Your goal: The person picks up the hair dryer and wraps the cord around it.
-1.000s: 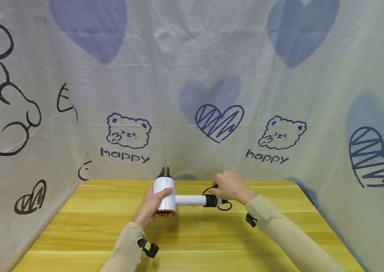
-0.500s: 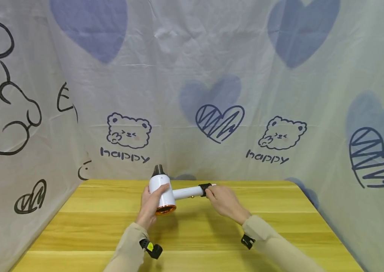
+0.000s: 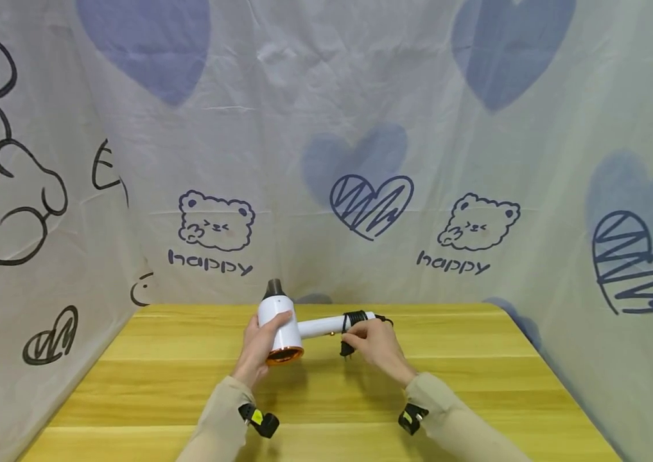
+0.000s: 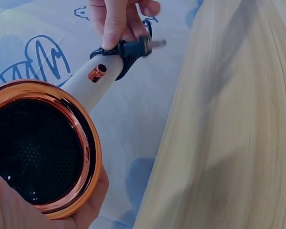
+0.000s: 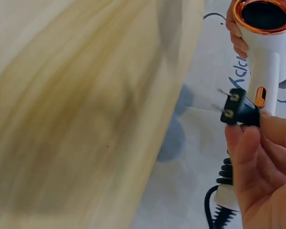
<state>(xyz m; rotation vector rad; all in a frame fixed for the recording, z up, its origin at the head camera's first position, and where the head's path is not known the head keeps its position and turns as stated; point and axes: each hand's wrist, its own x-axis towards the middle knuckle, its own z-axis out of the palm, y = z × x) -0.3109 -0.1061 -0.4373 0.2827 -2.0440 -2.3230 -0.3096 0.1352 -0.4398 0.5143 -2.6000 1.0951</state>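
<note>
A white hair dryer (image 3: 280, 321) with a dark nozzle and a copper-coloured rear ring (image 4: 93, 157) is held above the table. My left hand (image 3: 253, 346) grips its barrel, thumb across the near side. The handle points right, and black cord (image 3: 355, 317) is wound in several turns near its end. Just on the near side of those turns, my right hand (image 3: 379, 343) pinches the black two-pin plug (image 5: 238, 109) between thumb and fingers. The plug's pins point down toward the table in the head view. A small copper-coloured switch (image 4: 97, 73) shows on the handle.
A wooden table (image 3: 187, 398) lies below both hands. Behind it and at the sides hangs a pale cloth (image 3: 303, 77) printed with hearts and bears. Short cord loops out past the handle's end (image 3: 371, 315).
My right hand has come from beyond the handle's end to its near side, and the plug now shows in its fingers. The dryer's handle has tilted up slightly at the right.
</note>
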